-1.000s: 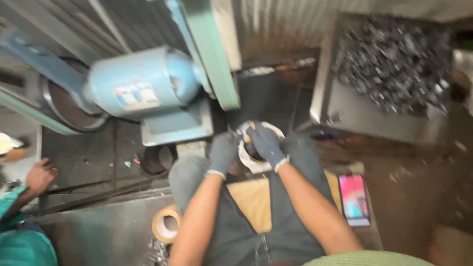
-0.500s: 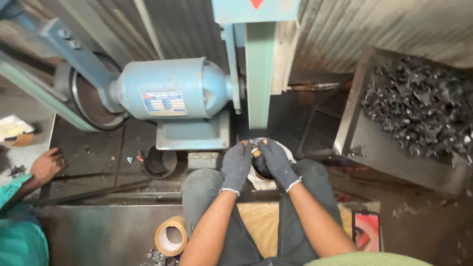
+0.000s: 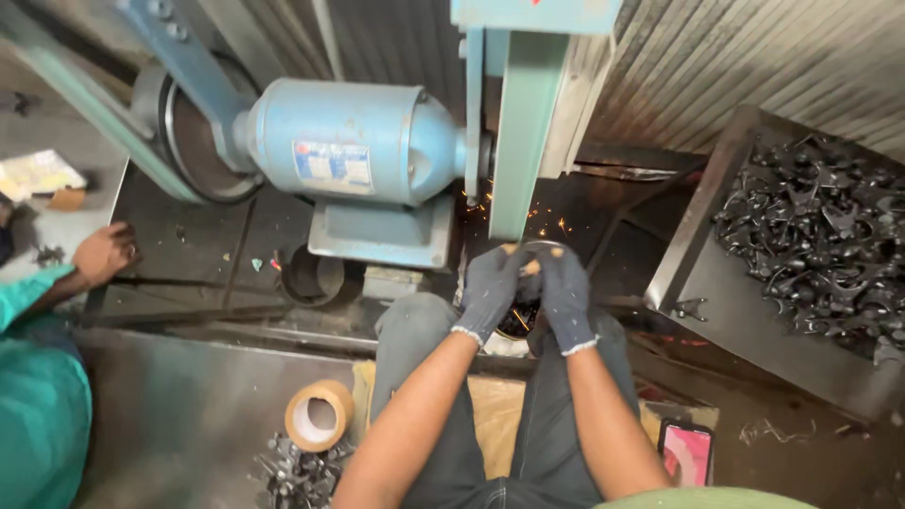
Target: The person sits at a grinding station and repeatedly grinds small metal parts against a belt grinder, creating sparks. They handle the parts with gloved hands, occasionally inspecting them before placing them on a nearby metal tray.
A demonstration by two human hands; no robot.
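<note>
- Workshop floor, corrugated metal wall behind; dark, grimy steel base plate (image 3: 189, 236) under the machine.
- Far left: co-worker in a teal sleeve (image 3: 38, 396), bare hand (image 3: 104, 253) resting on the plate edge. Not mine.
- Lower left: roll of brown tape (image 3: 319, 415) on the floor, w/ a small heap of dark metal bits (image 3: 297, 471) just beside it.
- Left-centre: blue motor (image 3: 349, 155) on its blue foot, pulley wheel (image 3: 193, 141) at its left end.
- Centre: green upright belt (image 3: 518, 132) of the grinder; orange sparks (image 3: 528, 221) at its lower end.
- My left hand (image 3: 488, 292), grey glove: fingers curled & pressed together, pinching a small workpiece (image 3: 535, 253) at the belt's lower end. Piece mostly hidden; shape can't tell.
- My right hand (image 3: 564, 294), same glove, touching the left; fingers closed on the same piece from the other side.
- Below hands, betw. my knees: bucket (image 3: 514, 325) w/ dark parts inside.
- Lower right: phone (image 3: 685, 452), pink screen, on the floor.
- Far right: metal tray (image 3: 716, 283) heaped w/ black metal parts (image 3: 820, 236), well apart from my hands.
</note>
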